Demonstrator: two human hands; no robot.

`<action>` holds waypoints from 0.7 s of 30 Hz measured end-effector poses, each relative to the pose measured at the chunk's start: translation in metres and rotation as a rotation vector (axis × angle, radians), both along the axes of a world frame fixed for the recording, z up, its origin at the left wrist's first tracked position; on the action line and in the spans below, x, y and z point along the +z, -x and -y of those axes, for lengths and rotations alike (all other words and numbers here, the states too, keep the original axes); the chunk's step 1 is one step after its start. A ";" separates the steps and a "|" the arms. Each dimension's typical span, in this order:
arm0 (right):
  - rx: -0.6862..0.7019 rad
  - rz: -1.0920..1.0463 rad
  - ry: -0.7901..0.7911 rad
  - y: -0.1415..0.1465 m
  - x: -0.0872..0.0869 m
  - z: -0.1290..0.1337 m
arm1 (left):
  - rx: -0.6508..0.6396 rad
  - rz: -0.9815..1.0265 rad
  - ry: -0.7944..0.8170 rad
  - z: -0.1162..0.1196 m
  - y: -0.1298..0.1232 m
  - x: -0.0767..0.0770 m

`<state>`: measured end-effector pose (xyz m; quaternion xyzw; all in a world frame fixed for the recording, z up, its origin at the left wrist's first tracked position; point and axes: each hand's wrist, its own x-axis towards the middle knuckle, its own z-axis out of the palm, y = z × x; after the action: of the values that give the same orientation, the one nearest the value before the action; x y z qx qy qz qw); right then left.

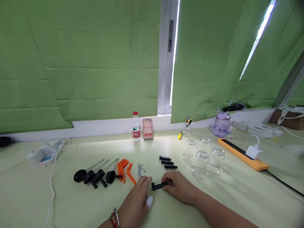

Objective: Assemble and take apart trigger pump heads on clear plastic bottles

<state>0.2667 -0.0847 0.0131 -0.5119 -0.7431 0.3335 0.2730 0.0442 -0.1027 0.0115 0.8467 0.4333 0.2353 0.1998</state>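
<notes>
My right hand (177, 186) pinches one end of a black L-shaped plastic piece (158, 186) just above or on the table. My left hand (139, 202) is beside the piece's other end, thumb and fingers apart, with a white wrap on the thumb and nothing in its grasp. Beyond my right hand lie several similar black plastic pieces (169, 162) in a row with springs by them. Past my left fingers are long metal bolts (139, 170) and small hardware. Farther left lie bent orange strips (122, 167) and several black round caps with metal rods (99, 175).
Several clear glass jars (203, 161) stand to the right, near an orange power strip (242, 153) and a purple bottle (221, 124). At the back are a water bottle (136, 126) and a yellow-handled screwdriver (180, 136). A white power strip (46, 155) with cable lies left.
</notes>
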 end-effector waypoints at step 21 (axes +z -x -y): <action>-0.012 -0.409 0.075 0.017 0.006 0.006 | 0.038 -0.053 0.072 -0.005 -0.005 0.004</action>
<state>0.2498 -0.0907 0.0188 -0.4476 -0.6562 0.4562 0.4011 0.0496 -0.0977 0.0159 0.8367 0.4625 0.2007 0.2141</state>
